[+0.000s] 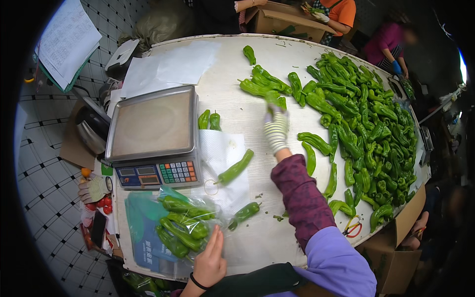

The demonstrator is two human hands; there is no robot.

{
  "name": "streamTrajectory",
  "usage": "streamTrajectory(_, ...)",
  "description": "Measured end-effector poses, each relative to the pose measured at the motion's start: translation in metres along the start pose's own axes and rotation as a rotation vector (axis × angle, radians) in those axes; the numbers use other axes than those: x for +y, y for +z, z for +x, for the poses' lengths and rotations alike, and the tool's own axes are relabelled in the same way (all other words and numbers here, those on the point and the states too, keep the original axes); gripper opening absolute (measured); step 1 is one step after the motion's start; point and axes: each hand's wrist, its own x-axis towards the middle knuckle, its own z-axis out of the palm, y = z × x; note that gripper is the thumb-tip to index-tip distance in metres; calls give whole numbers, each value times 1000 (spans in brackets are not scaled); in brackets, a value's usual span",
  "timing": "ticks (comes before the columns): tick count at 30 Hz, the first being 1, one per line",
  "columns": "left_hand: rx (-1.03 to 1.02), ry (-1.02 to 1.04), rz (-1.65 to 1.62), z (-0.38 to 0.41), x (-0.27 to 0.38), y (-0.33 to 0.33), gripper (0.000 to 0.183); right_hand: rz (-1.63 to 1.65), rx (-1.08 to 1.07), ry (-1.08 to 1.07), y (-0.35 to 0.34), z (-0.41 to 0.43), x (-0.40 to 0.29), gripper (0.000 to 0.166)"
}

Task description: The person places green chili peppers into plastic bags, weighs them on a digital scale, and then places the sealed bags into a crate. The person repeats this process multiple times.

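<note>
My bare left hand (pixel 210 258) lies at the mouth of a clear plastic bag (pixel 219 213), its straight fingers touching the film. Whether it pinches the film cannot be made out. Several long green peppers (pixel 182 237) are inside the bag. My right hand (pixel 276 130), in a striped knit glove, is blurred over the middle of the table. At its fingertips is a green pepper (pixel 272 97), blurred along with it. Just beyond lie more green peppers (pixel 265 81). Two single peppers, one on a white paper towel (pixel 235 196) and one below it, lie between my hands.
A digital scale (pixel 154 126) stands at left on the white table (pixel 256 148). A large heap of green peppers (pixel 363 122) covers the right side. Scissors (pixel 351 227) lie near the right edge, beside a cardboard box (pixel 389 256). Other people (pixel 341 16) stand across the table.
</note>
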Motion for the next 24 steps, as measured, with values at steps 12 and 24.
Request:
streamTrajectory(12, 31, 24, 37, -2, 1, 2, 73, -517, -58, 209, -44, 37, 38, 62)
streamTrajectory(24, 186, -8, 173, -17, 26, 10, 75, 1434, -960, 490, -202, -156, -49, 71)
